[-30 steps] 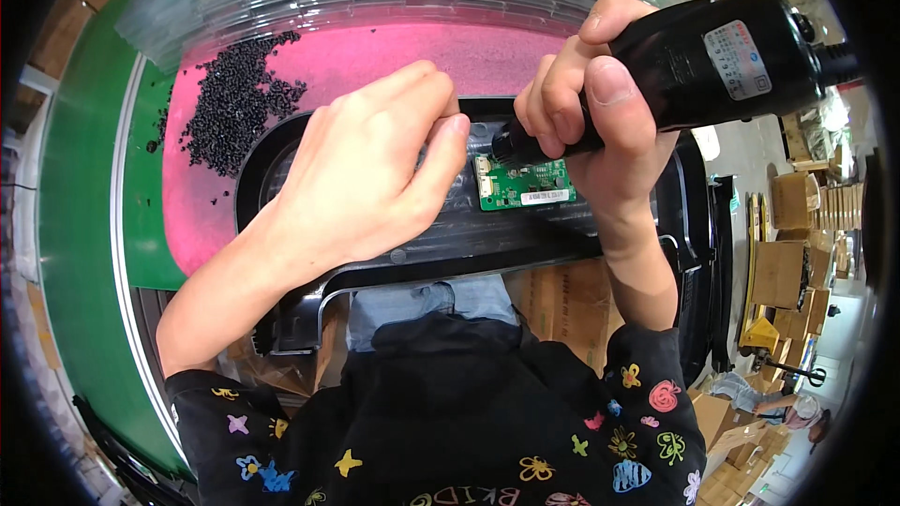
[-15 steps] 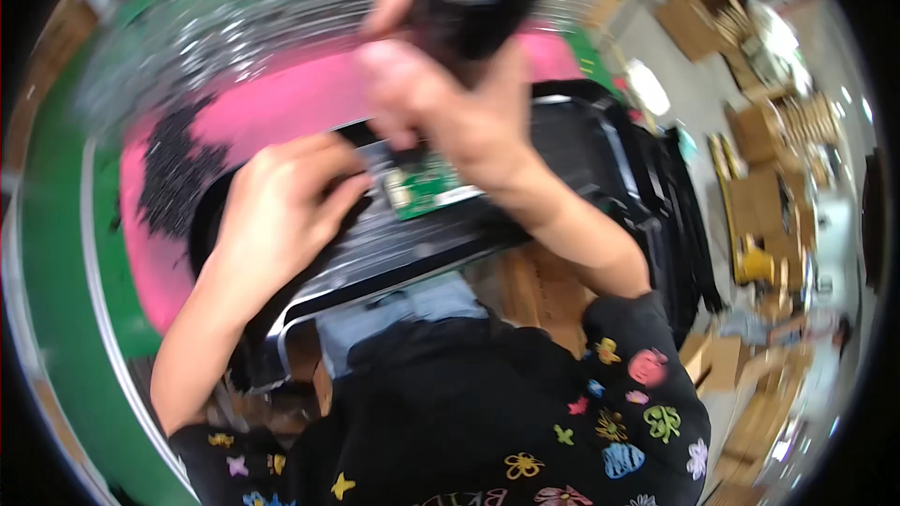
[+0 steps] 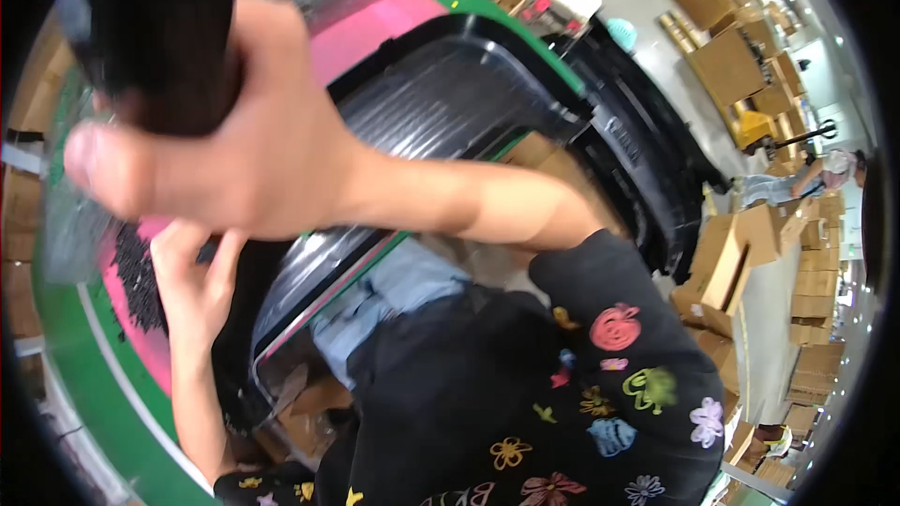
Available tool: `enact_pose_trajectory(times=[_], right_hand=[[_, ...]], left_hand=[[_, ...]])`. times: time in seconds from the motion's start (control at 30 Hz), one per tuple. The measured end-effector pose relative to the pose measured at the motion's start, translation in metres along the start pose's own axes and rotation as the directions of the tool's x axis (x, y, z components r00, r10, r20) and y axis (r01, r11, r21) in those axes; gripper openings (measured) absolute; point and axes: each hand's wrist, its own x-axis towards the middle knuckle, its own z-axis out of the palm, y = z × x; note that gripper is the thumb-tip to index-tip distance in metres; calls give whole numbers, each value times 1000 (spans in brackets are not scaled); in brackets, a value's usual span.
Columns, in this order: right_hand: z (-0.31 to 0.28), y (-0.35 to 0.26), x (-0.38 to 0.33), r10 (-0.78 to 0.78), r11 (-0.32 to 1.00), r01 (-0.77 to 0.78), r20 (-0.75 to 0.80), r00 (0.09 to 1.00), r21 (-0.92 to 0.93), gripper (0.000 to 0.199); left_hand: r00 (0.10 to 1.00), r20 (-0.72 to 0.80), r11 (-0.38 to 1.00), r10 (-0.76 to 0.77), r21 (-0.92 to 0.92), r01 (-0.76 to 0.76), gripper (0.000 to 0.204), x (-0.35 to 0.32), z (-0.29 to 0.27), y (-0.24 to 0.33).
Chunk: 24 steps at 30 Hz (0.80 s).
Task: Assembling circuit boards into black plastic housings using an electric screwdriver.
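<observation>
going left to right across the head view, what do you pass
pile of small black screws → left hand → black plastic tray → stacked black trays → cardboard boxes

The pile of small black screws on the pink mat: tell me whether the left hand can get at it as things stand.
Probably yes. The left hand lies right beside the black screws on the pink mat, with nothing between them. The right hand, gripping the black power tool, is raised above them.
</observation>
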Motion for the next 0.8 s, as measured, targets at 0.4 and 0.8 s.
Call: enact_pose_trajectory(times=[0.4,0.8], right_hand=[[-68,-80,-58,121,958,-93,-91,988,271,24],[-47,-102,-37,106,878,-94,1,994,469,27]], left_hand=[[976,197,911,-87,-381,158,18,47,-42,23],[963,265,782,-55,-588,206,34,38,-63,64]])
